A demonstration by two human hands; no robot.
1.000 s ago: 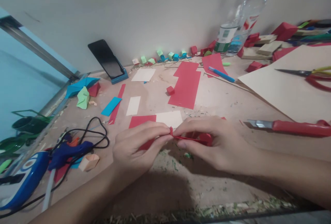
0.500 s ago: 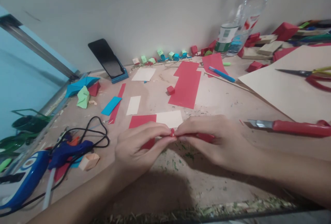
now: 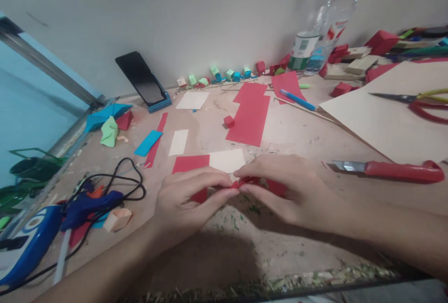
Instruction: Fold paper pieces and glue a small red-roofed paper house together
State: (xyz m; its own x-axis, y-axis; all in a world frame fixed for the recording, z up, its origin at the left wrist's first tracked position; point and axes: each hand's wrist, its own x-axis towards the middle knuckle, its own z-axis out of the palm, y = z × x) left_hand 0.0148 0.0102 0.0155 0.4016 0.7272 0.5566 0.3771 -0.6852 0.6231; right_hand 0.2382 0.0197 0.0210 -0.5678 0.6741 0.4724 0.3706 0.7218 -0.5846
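At the lower middle, my left hand (image 3: 191,200) pinches one end of a small red paper piece (image 3: 237,184). My right hand (image 3: 294,191) pinches its other end, the fingertips of both hands nearly meeting. The fingers partly cover the piece, so its full shape is hidden. Just beyond my hands lie a red paper sheet (image 3: 191,163) and a cream sheet (image 3: 228,160). More red paper shows beneath my right palm. A small red cube (image 3: 228,122) sits beside a larger red sheet (image 3: 249,121).
To the left are a blue glue gun (image 3: 82,207) with its black cord and a phone (image 3: 142,76) on a stand. At the right lie a red-handled knife (image 3: 402,171) and scissors (image 3: 413,100). Bottles (image 3: 304,51) stand by the wall.
The red piece between my fingertips now looks flatter and longer, and more of it shows toward my right hand. The whole view has shifted slightly.
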